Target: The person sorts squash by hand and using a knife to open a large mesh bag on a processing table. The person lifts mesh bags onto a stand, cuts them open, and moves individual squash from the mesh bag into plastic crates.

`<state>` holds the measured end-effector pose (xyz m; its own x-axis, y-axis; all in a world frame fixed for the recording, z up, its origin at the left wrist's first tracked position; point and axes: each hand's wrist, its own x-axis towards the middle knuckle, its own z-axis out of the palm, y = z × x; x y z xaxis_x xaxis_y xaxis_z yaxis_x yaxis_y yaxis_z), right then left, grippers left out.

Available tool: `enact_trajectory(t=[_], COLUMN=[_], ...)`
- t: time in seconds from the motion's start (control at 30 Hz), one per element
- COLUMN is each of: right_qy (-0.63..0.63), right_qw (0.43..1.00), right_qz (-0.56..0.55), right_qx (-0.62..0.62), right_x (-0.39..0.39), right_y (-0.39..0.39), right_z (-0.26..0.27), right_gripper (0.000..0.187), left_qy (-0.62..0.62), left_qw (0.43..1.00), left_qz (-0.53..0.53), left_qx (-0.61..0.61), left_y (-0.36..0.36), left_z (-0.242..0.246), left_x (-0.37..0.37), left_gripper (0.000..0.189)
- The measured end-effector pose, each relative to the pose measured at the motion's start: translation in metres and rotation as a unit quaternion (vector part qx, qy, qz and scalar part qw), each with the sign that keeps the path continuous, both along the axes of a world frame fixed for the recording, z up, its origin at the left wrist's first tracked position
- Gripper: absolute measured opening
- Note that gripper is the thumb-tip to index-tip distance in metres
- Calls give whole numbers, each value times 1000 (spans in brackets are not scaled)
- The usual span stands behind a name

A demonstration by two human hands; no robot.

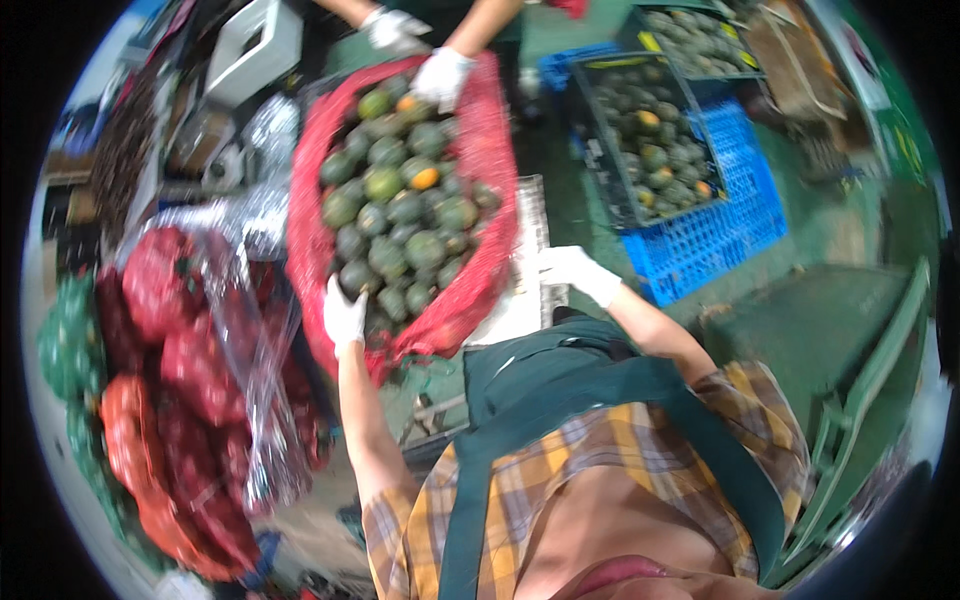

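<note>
A red mesh sack (484, 150) lies spread wide before me, with many small dark green squashes (405, 208) inside its rim. Some of them bear yellow or orange patches. My left hand (345, 315), in a white glove, is at the sack's near left, its fingertips against a dark squash (358, 277); whether it grips the squash is unclear. To the right of the sack, my right hand (576, 274), also gloved, rests at the edge of a white slatted plastic surface (531, 217). Its fingertips are blurred, so its hold cannot be made out.
Across from me, a co-worker's gloved hand (444, 79) touches the far squashes; their other hand (395, 31) hovers beside it. A black crate of squashes (589, 150) stands on a blue plastic pallet (739, 165). Filled red mesh sacks (202, 367) are piled left, under clear plastic film (262, 420).
</note>
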<state>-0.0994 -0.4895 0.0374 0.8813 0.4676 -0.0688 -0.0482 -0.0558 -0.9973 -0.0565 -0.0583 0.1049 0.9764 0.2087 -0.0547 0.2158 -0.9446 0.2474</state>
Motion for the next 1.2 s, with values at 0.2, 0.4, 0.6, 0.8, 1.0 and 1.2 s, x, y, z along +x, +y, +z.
enact_trajectory(t=[0.2, 0.4, 0.6, 0.8, 1.0, 1.2], right_qy=[256, 96, -227, -448, -403, -267], right_qw=[959, 992, 928, 768, 771, 933], right_qz=[-45, 49, 144, 143, 236, 101], right_qx=[109, -69, -258, -434, -434, -217], right_x=[37, 86, 100, 103, 110, 98], right_y=[41, 147, 272, 348, 339, 269], right_z=[61, 105, 81, 27, 42, 87], right_gripper=[28, 23, 31, 41, 45, 62], left_qy=[-17, -129, -11, -22, 81, 178], left_qw=[981, 870, 714, 893, 992, 962], left_qz=[141, 285, 377, 181, 58, 189], left_qx=[-133, -380, -590, -411, -76, -80], left_y=[81, 144, 148, 109, 53, 34], left_z=[-26, -88, -62, -16, -16, -15], left_x=[6, 0, 21, -5, -53, -21], left_gripper=[75, 42, 36, 35, 40, 87])
